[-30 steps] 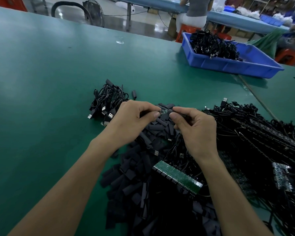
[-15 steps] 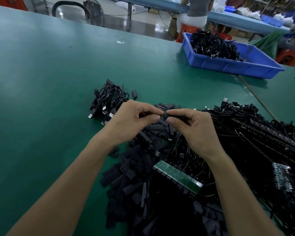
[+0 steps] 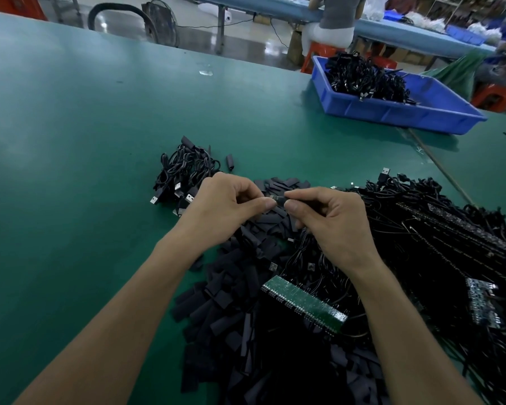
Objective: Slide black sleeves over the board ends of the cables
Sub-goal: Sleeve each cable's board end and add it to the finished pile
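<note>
Above the sleeve pile (image 3: 240, 290), near the middle of the green table (image 3: 70, 147), a cable's board end (image 3: 278, 197) is pinched by the right hand (image 3: 333, 223). It is laid sideways, tip toward the left hand (image 3: 225, 206), where a mostly hidden sleeve seems to be pinched.

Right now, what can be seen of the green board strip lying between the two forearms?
The green board strip is a long, narrow panel, matte green on top, with rows of small dark contacts along both long edges. It lies diagonally, far end to the left, on the black cables, beside the loose black sleeves. Neither the left hand nor the right hand touches it.
</note>
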